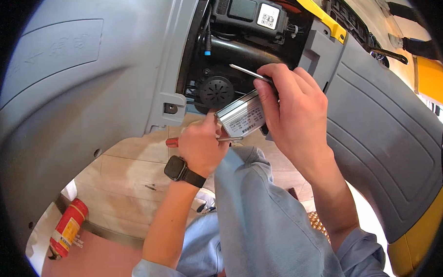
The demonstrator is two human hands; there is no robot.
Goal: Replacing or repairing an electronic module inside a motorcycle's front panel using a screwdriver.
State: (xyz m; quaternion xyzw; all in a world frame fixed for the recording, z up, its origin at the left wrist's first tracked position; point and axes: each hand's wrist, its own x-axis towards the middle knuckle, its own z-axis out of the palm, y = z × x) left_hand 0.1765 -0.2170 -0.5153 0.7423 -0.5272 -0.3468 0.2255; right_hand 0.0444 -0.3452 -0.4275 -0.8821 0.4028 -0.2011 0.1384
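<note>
My left hand (201,145) is closed round a red-handled screwdriver (172,142), whose metal shaft comes out on the right below a silver ribbed metal box (243,112). Its fingertips also touch the box's left end. My right hand (298,109) grips the box's right end between thumb and fingers. From that same hand a slim metal shaft (247,71) points up-left, like a screwdriver's; its handle is hidden. The box is tilted, with a printed label facing up. Just behind it lies a round black slotted cover (217,91) in the opened grey body.
Inside the body cavity are a black module (248,15) with cables and a loose connector with a blue tip (207,52). Grey panels (383,129) flank it on both sides, with a yellow bar (323,17) above. A red fire extinguisher (68,227) lies at lower left.
</note>
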